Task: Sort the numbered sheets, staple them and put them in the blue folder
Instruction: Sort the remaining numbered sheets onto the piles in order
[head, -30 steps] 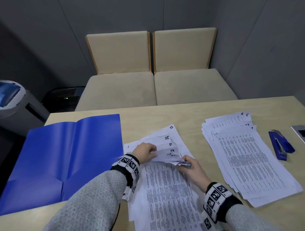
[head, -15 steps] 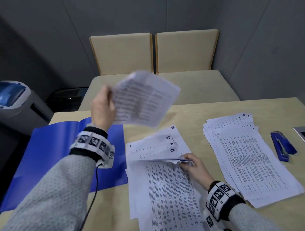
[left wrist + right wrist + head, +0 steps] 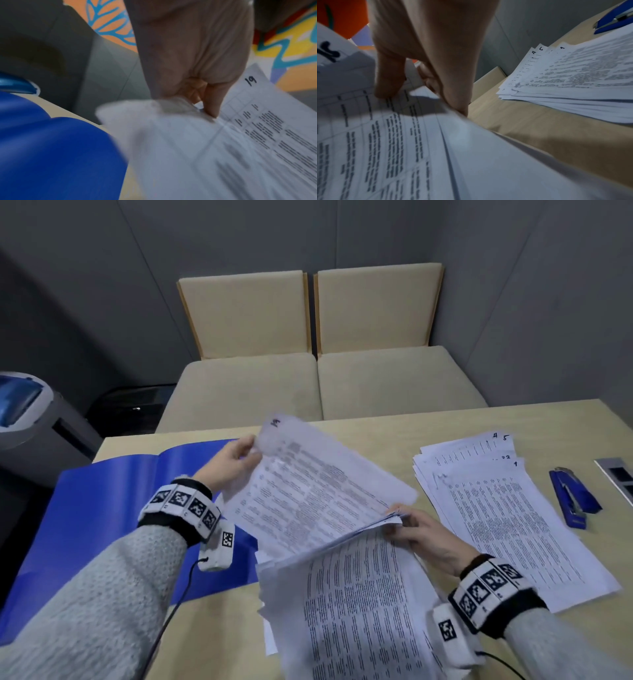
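Observation:
My left hand [image 3: 239, 458] pinches the top left corner of a printed sheet numbered 19 [image 3: 318, 491], thumb on top [image 3: 212, 102], and holds it slanted over the near stack of sheets [image 3: 359, 611]. My right hand [image 3: 407, 525] pinches the lifted corners of several sheets [image 3: 412, 81] at the stack's right edge. The open blue folder [image 3: 113, 508] lies flat on the left. A second pile of numbered sheets [image 3: 507, 518], with 1, 4 and 5 showing, lies on the right. Beyond that pile sits the blue stapler [image 3: 572, 498].
The wooden table [image 3: 376, 433] ends at its far edge before two beige chairs [image 3: 308, 385]. A grey bin with a blue lid [image 3: 24, 412] stands at the left. A metal socket plate [image 3: 620, 477] sits at the table's right edge.
My left hand pulled sheet 19 out of the fanned stack, swung it high over the folder, and has now brought it down over the stack. My right hand kept holding the sheet corners.

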